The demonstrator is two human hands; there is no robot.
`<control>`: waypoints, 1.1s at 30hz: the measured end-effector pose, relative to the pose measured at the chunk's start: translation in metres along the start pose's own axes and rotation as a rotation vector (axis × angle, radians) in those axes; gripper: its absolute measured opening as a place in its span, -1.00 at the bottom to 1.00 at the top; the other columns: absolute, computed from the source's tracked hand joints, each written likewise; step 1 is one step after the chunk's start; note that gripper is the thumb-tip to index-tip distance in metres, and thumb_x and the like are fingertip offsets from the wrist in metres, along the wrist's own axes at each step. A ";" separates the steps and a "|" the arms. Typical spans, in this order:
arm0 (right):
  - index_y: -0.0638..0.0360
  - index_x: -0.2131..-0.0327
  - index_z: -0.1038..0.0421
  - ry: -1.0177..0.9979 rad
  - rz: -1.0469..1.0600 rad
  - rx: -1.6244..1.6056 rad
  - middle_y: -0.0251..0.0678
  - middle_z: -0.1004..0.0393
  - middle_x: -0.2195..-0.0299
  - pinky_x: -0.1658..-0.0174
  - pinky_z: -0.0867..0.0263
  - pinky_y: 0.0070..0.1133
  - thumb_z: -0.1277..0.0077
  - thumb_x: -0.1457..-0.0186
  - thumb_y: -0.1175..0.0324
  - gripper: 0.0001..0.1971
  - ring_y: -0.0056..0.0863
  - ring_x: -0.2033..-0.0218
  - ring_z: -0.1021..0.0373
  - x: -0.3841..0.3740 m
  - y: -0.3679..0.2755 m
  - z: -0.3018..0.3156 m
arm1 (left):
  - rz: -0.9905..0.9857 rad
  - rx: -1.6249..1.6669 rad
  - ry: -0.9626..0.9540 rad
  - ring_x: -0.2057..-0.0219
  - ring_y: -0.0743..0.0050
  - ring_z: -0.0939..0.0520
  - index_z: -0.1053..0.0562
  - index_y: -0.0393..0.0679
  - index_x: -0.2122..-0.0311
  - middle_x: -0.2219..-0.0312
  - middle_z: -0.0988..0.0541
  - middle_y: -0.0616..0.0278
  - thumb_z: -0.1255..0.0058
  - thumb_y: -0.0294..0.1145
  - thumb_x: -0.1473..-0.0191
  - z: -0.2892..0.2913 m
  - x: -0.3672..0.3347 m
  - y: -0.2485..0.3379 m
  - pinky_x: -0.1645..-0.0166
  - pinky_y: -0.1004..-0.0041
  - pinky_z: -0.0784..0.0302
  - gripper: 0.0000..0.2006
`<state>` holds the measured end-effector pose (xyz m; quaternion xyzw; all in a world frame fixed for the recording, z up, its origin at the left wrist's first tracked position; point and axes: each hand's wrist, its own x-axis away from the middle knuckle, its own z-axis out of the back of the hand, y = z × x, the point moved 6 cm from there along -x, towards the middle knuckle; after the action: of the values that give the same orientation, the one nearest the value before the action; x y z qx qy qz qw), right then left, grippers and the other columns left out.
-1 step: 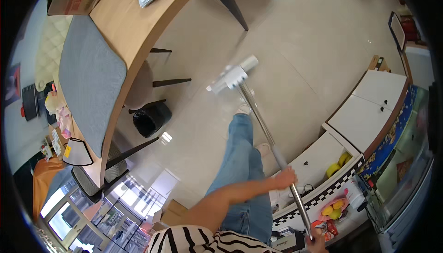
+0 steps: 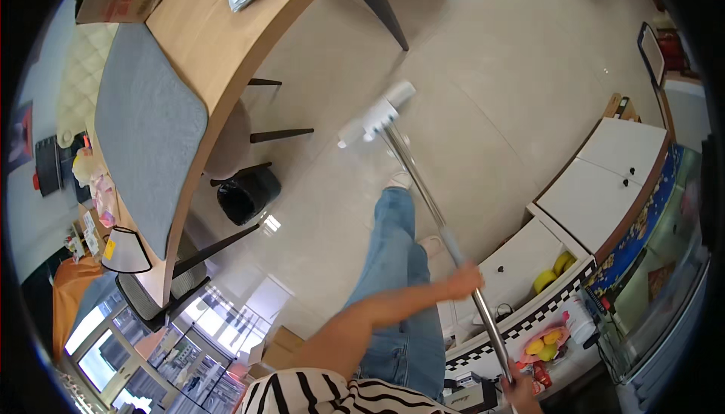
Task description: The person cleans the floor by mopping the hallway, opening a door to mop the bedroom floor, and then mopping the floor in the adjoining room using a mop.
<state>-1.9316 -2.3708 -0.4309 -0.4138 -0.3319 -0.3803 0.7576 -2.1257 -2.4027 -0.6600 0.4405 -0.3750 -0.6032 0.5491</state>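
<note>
A mop with a white head [image 2: 380,115] rests on the pale tiled floor, in front of my feet. Its metal pole [image 2: 423,185] slants back toward me, on the right of my legs. Partway up the pole, my left hand [image 2: 462,282] is closed around it, the arm crossing in front of my jeans. Nearer the pole's top end, my right hand [image 2: 519,393] also grips it, partly cut off by the lower edge. The mop head looks slightly smeared by motion.
A wooden table [image 2: 257,44] with a grey mat [image 2: 147,134] curves along the left. Beneath it are chair legs and a black bin [image 2: 249,193]. White cabinets [image 2: 594,165] line the right, with fruit [image 2: 545,346] on a checker-edged counter. Cardboard boxes [image 2: 285,346] lie behind me.
The mop head has shifted slightly away and to the left over the floor. My left hand has moved a little left with the pole; both hands keep their grip.
</note>
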 end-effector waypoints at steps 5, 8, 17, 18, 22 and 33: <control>-0.04 0.04 -0.04 -0.002 0.067 0.037 -0.08 -0.31 0.66 0.53 -0.20 -0.40 0.09 0.20 0.38 -0.45 -0.13 0.61 -0.29 -0.196 -0.109 0.020 | 0.360 -0.590 -0.045 0.46 0.27 -0.39 -0.34 -0.10 0.73 0.69 -0.34 0.18 0.14 -0.44 0.37 0.159 -0.005 -0.168 0.11 0.23 -0.14 -0.96; -0.02 0.03 -0.04 0.137 0.395 -0.050 -0.06 -0.28 0.70 0.57 -0.19 -0.43 0.13 0.21 0.48 -0.45 -0.10 0.66 -0.25 -0.314 -0.217 0.028 | 0.480 -0.742 0.145 0.40 0.15 -0.37 -0.33 -0.16 0.73 0.61 -0.35 0.10 0.18 -0.46 0.34 0.320 0.015 -0.234 0.08 0.21 -0.11 -0.92; -0.16 0.05 -0.05 0.070 0.305 -0.049 -0.15 -0.35 0.42 0.33 -0.20 -0.41 0.28 0.04 0.27 -0.60 -0.21 0.37 -0.29 -0.471 -0.396 0.057 | 0.975 -0.967 0.244 0.01 0.25 -0.14 -0.13 0.00 0.04 0.05 -0.15 0.23 0.26 -0.51 0.17 0.507 0.026 -0.246 0.04 0.28 -0.16 -0.53; -0.15 0.06 -0.07 0.066 0.317 -0.050 -0.16 -0.35 0.40 0.32 -0.20 -0.41 0.30 0.03 0.27 -0.62 -0.22 0.36 -0.29 -0.466 -0.397 0.056 | 0.977 -0.972 0.245 0.01 0.25 -0.14 -0.13 0.00 0.04 0.05 -0.15 0.23 0.26 -0.51 0.17 0.504 0.032 -0.243 0.04 0.28 -0.16 -0.53; -0.09 0.05 -0.04 0.019 0.331 -0.084 -0.08 -0.33 0.37 0.29 -0.18 -0.40 0.33 0.01 0.27 -0.62 -0.18 0.35 -0.28 -0.393 -0.312 0.030 | 0.868 -0.888 0.180 -0.01 0.25 -0.11 -0.21 -0.03 0.11 0.02 -0.11 0.22 0.28 -0.53 0.17 0.447 0.059 -0.249 0.03 0.21 -0.13 -0.60; 0.00 0.01 0.02 -0.025 0.028 -0.105 0.07 -0.30 0.61 0.48 -0.21 -0.42 0.21 0.06 0.36 -0.53 -0.04 0.55 -0.29 -0.075 -0.092 -0.049 | 0.453 -0.580 -0.063 0.03 0.16 -0.14 -0.32 -0.14 0.34 0.21 -0.27 0.10 0.20 -0.51 0.26 0.088 0.065 -0.099 0.13 0.32 -0.31 -0.76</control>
<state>-2.0374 -2.4246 -0.4794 -0.4621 -0.3153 -0.3814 0.7359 -2.2424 -2.4590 -0.7308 0.1534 -0.2935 -0.5607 0.7589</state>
